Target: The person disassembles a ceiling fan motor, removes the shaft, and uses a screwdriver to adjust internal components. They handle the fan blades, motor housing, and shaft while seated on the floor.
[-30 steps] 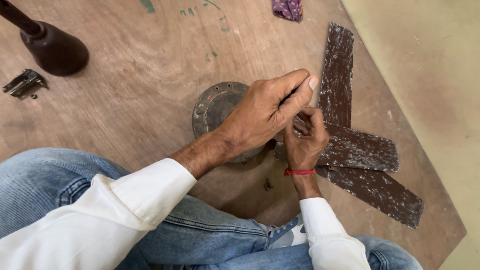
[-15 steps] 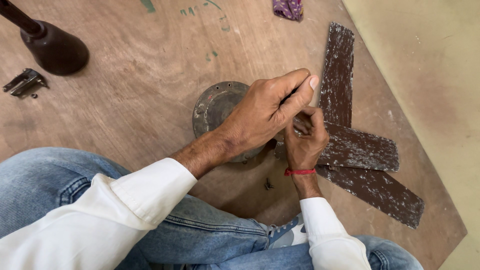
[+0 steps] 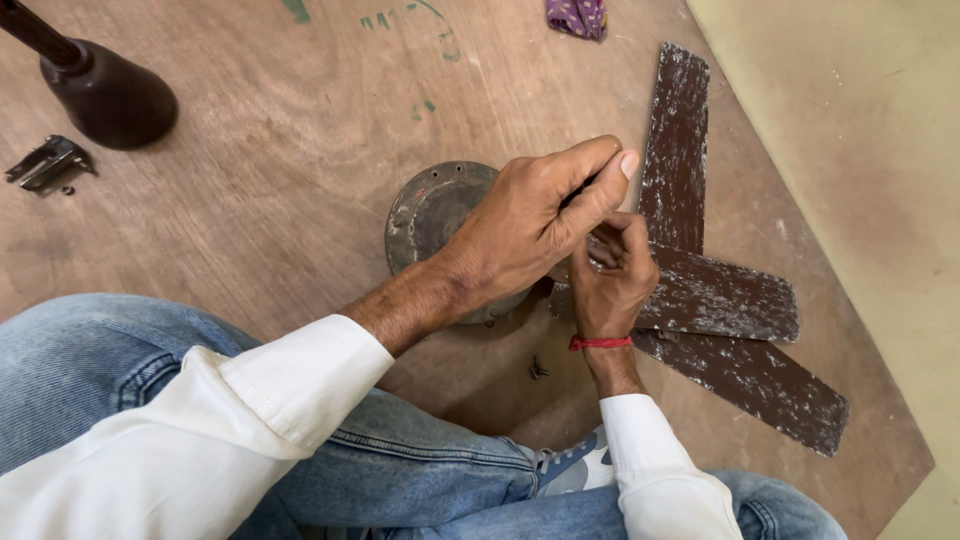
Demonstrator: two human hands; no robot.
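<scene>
- Lying at frame centre on the wooden board (image 3: 250,210): a round, rusty grey fan motor housing (image 3: 432,212), right half hidden under the left hand.
- Fanning out to the right of the housing: three brown, scuffed fan blades, one blade (image 3: 675,140) pointing toward the top of the frame, a second blade (image 3: 730,297) running right, a third blade (image 3: 770,385) slanting to the lower right.
- Reaching in from the lower left, resting over the housing's right edge: left hand (image 3: 525,230), fingers curled, thumb and forefinger pinched on something thin and dark, too hidden to name.
- Coming up from the bottom of the frame just right of it: right hand (image 3: 610,275), clenched around a small part at the blade roots, touching the left fingers; the part itself not clear enough to tell.
- Circling the right wrist: red thread band (image 3: 600,342).
- Sitting on the board just below the hands: small dark screw-like piece (image 3: 538,369).
- Filling the lower frame: white sleeves (image 3: 230,430) and blue jeans (image 3: 420,470), a bit of grey shoe (image 3: 575,465) between the knees.
- Standing at upper left: dark rounded cone-shaped cover on a rod (image 3: 105,95).
- Lying left of that, near the frame edge: small metal bracket (image 3: 48,162).
- Peeking in at the top edge, right of centre: purple cloth (image 3: 578,17).
- Showing beyond the board at right: pale floor (image 3: 870,150).
</scene>
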